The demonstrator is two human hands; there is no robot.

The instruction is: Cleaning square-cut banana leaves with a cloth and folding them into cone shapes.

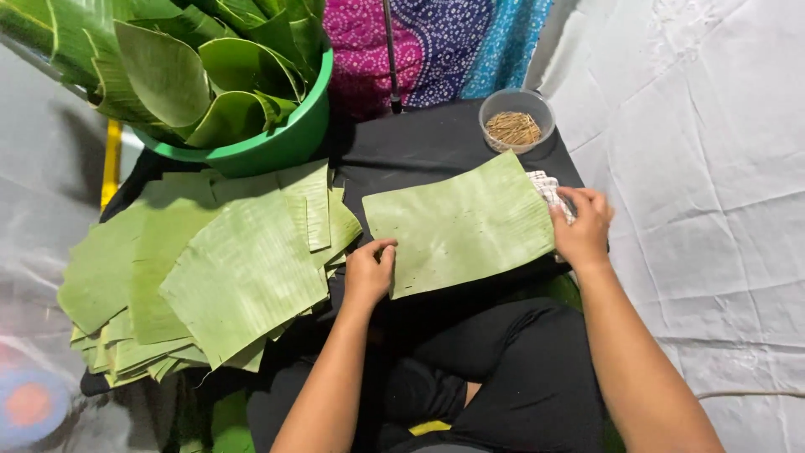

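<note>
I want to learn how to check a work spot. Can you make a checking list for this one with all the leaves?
Surface: black cloth on the low worktop.
Job's things: single cut leaf lying flat; checked cloth under its right edge.
Clutter: leaf stack; green tub of rolled leaves; clear bowl of small sticks.
Grippers: left hand presses the leaf's near corner; right hand rests on the checked cloth.
Cables: nothing seen.
Surroundings: white sheeting; patterned fabric.

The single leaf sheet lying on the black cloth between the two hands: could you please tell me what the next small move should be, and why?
Probably wipe the leaf sheet with the checked cloth: the left hand pins its near corner flat, and the right hand grips the cloth at its far edge.
</note>
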